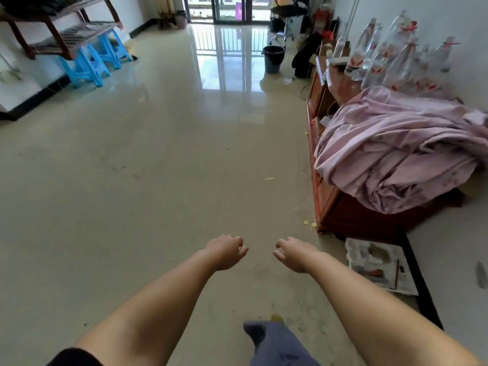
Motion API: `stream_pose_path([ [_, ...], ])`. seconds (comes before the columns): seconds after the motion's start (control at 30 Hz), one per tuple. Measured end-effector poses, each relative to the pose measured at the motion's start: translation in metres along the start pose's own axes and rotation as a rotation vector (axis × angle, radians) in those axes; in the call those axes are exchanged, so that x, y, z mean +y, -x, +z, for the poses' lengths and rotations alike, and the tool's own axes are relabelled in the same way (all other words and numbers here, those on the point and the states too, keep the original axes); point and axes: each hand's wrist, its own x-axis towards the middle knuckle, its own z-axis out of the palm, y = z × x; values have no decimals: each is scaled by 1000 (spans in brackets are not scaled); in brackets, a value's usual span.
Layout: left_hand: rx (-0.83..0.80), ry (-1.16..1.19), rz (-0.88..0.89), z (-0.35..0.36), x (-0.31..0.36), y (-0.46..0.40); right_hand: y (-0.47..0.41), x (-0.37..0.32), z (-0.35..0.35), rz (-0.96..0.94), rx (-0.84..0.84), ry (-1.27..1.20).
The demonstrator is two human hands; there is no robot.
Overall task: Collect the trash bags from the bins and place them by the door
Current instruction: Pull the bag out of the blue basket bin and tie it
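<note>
Glossy beige floor tiles (158,154) run the length of a long room toward a glass balcony door (224,9) at the far end. Near that far end, by the floor's right edge, stands a dark bin (273,58); whether a trash bag lines it is too small to tell. A second bin (181,18), paler, stands in the far left corner beside the door, its lining equally unclear.

Both arms reach forward over the near floor. The left hand (227,250) and the right hand (294,253) hang with fingers loosely curled, holding nothing, just apart from each other. No bag is in either hand and none lies by the door, so the task looks barely begun: the walk to the bins, the lifting out and the carrying all seem left to do.

Along the right edge, a reddish wooden cabinet (343,212) carries a heap of pink cloth (396,154) and clear wrapped bottles (396,54) with red markings; no writing is readable. Blue stools (89,66) stand at the left edge.
</note>
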Motion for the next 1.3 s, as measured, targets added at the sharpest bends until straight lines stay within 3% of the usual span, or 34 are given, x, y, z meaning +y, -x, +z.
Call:
stream_pose_path([
  [0.23,28,4,4,-102,-11,-170,-156,55,-116,-8,26,9],
  [0.3,9,0,10,-118,-11,-180,-163,57,-133,-25,2,19],
  [0.37,32,41,-29,-185,-15,-276,-254,91,-212,-23,10,51],
  [0.47,35,44,-24,-220,-18,-308,-288,99,-249,-28,-3,66],
  [1.0,-23,2,-26,-476,-143,-666,-642,109,-529,2,11,26],
  [1.3,-71,-27,17,-598,-163,-854,-806,147,-662,36,-13,3],
])
